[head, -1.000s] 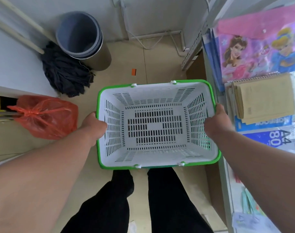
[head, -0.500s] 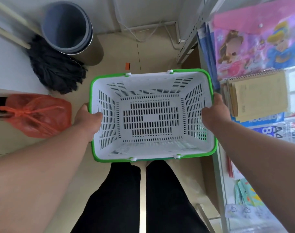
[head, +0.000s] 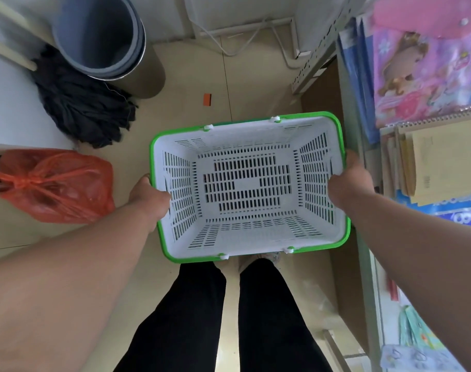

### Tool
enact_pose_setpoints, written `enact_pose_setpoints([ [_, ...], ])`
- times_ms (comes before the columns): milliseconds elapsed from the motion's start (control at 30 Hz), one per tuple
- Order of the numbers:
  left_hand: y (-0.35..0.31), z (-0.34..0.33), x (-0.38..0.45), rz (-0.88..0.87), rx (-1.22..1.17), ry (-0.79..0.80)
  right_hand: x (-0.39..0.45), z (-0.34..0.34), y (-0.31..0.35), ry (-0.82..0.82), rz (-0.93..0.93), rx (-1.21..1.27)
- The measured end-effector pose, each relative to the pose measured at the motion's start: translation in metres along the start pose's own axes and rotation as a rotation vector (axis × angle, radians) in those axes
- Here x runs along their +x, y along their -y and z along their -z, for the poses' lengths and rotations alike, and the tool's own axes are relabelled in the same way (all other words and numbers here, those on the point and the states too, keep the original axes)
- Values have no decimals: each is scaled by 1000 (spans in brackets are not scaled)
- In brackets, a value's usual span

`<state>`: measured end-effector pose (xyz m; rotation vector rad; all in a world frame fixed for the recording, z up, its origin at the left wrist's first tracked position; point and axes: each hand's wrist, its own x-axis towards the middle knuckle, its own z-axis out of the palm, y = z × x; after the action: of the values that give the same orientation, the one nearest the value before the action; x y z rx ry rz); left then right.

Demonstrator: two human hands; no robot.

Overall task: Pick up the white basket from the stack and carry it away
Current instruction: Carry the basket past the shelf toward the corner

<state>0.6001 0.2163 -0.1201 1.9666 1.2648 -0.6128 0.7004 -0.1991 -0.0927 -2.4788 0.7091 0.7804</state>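
Note:
The white basket [head: 249,232] has slotted walls and a green rim, and it is empty. I hold it level in the air above my legs, off the floor. My left hand [head: 149,196] grips the basket's left rim, thumb inside the wall. On the opposite side my right hand [head: 348,183] is closed over the right rim. No stack of baskets shows in view.
A grey bin [head: 102,41] and a black mop head [head: 86,108] stand at the far left. A red plastic bag [head: 54,183] hangs at the left. Shelves with folders and notebooks [head: 430,130] run close along the right. A small orange scrap [head: 207,99] lies on the floor.
The basket has shifted slightly right and turned a little clockwise in view, nearer the right shelf. Both hands keep their grip on the rims.

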Motion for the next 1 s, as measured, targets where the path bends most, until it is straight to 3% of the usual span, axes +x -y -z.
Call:
enact_pose_setpoints([
  [333,17,-53,51,29,180,-29,53,-67,-22,71,18,-178],
  [500,16,-62,54,-1,418,-10,58,-78,-36,71,35,-299],
  [700,19,-76,60,59,268,59,78,-89,-38,177,-57,-210],
  [867,29,-86,78,177,53,-18,94,-107,-43,110,-209,58],
  [1000,38,-83,87,244,-26,140,97,-112,-46,152,-265,167],
])
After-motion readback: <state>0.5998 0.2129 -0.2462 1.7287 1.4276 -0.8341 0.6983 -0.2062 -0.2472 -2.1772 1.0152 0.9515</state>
